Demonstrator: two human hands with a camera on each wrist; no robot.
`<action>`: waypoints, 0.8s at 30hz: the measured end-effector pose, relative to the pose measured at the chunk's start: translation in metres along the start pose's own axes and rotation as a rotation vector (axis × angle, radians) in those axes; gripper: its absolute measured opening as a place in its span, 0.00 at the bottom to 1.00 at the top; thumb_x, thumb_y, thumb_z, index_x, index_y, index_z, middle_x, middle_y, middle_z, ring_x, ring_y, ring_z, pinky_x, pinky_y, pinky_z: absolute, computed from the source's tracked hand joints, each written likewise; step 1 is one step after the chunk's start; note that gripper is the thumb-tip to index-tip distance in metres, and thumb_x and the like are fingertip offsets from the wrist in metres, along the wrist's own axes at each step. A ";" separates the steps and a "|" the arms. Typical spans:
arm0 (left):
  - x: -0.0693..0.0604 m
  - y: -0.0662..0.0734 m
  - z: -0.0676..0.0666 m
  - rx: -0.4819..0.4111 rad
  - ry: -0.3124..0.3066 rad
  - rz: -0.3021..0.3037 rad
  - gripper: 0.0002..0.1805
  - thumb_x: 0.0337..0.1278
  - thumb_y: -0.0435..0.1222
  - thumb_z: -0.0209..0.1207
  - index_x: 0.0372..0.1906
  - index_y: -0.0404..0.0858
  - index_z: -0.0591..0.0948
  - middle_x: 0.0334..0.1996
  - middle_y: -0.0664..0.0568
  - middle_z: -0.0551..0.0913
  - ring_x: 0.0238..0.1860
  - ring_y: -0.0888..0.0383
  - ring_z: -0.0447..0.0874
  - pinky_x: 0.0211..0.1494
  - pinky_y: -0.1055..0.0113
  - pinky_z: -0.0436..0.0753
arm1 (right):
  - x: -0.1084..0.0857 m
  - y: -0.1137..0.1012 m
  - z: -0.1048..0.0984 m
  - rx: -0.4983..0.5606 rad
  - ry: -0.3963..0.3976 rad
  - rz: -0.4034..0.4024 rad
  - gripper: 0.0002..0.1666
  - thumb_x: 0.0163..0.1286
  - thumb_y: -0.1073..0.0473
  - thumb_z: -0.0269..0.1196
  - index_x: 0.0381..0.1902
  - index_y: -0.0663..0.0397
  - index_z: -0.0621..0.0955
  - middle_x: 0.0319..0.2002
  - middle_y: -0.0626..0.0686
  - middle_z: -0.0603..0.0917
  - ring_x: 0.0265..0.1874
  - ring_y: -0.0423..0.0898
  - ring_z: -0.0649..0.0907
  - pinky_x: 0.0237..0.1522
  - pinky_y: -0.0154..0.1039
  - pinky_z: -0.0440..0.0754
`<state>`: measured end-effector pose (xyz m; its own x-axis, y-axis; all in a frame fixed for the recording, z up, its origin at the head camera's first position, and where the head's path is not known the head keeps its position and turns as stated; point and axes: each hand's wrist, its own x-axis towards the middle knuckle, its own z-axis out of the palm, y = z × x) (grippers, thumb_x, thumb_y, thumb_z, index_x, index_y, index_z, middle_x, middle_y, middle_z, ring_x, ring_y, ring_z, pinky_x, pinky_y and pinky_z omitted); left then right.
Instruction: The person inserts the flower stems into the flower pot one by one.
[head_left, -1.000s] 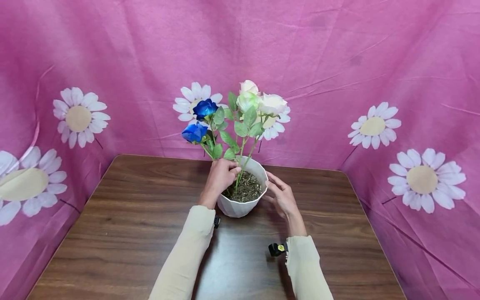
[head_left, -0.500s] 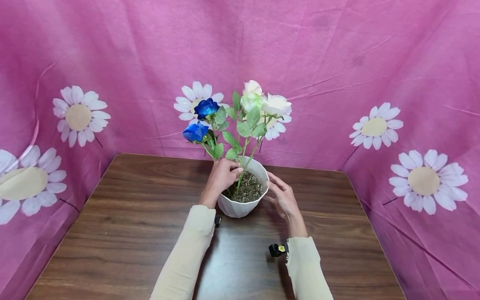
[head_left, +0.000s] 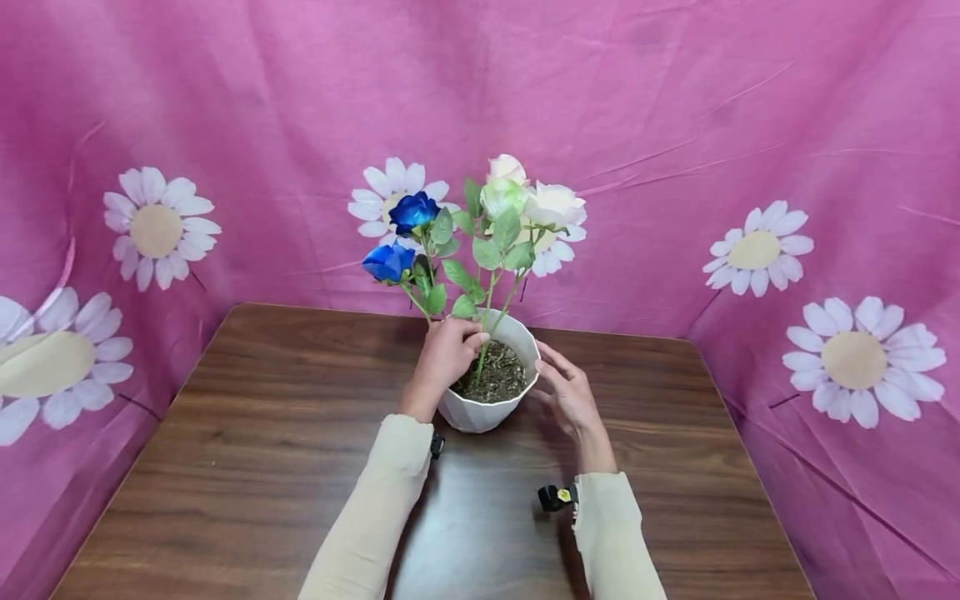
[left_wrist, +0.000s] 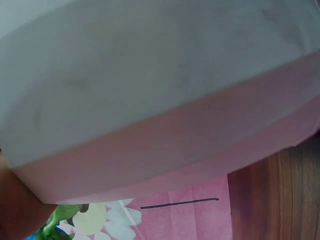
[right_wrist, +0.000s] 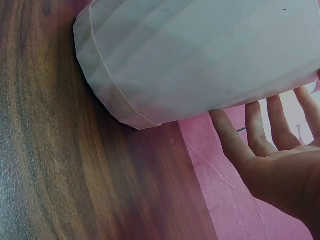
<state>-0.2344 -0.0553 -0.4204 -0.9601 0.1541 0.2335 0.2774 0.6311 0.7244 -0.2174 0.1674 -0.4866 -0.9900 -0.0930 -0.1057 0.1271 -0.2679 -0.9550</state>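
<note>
A white faceted flowerpot (head_left: 480, 416) filled with dark soil (head_left: 501, 373) stands upright on the wooden table. White roses (head_left: 555, 205) on green leafy stems rise from its middle. Two blue roses (head_left: 388, 262) lean out to the left, their lower stems hidden behind my left hand (head_left: 445, 357). That hand reaches over the pot's left rim, and its thumb and fingers pinch a white rose's stem (head_left: 485, 337) low down. On the other side, my right hand (head_left: 567, 392) touches the pot wall with extended fingers; the right wrist view shows its fingertips (right_wrist: 218, 116) against the pot.
The brown table (head_left: 247, 450) stretches to both sides of the pot. Behind and beside it hangs a pink cloth (head_left: 637, 100) printed with large white daisies. A small black wrist camera (head_left: 553, 498) sits at the right sleeve.
The white roses have shifted slightly to the right, and my left hand has edged right with them. My right hand stays by the pot's side.
</note>
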 end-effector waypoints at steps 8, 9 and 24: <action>-0.007 0.004 0.001 0.102 0.048 0.021 0.10 0.65 0.38 0.67 0.27 0.40 0.87 0.17 0.55 0.73 0.28 0.49 0.78 0.39 0.50 0.79 | 0.000 0.003 0.000 0.008 -0.001 0.010 0.31 0.76 0.66 0.58 0.74 0.65 0.67 0.61 0.51 0.78 0.49 0.50 0.84 0.56 0.59 0.81; -0.008 0.004 0.000 0.108 0.050 0.024 0.09 0.65 0.38 0.67 0.28 0.40 0.87 0.17 0.55 0.74 0.29 0.48 0.79 0.40 0.49 0.80 | 0.000 0.004 0.000 0.009 0.001 0.008 0.30 0.76 0.66 0.58 0.74 0.65 0.67 0.61 0.52 0.78 0.49 0.50 0.84 0.55 0.59 0.81; -0.033 -0.012 -0.018 0.028 0.102 0.025 0.13 0.64 0.39 0.67 0.49 0.37 0.89 0.45 0.47 0.89 0.49 0.46 0.87 0.54 0.50 0.82 | 0.001 -0.008 -0.002 -0.134 0.018 -0.139 0.27 0.75 0.69 0.59 0.69 0.73 0.69 0.62 0.68 0.75 0.51 0.41 0.82 0.59 0.47 0.81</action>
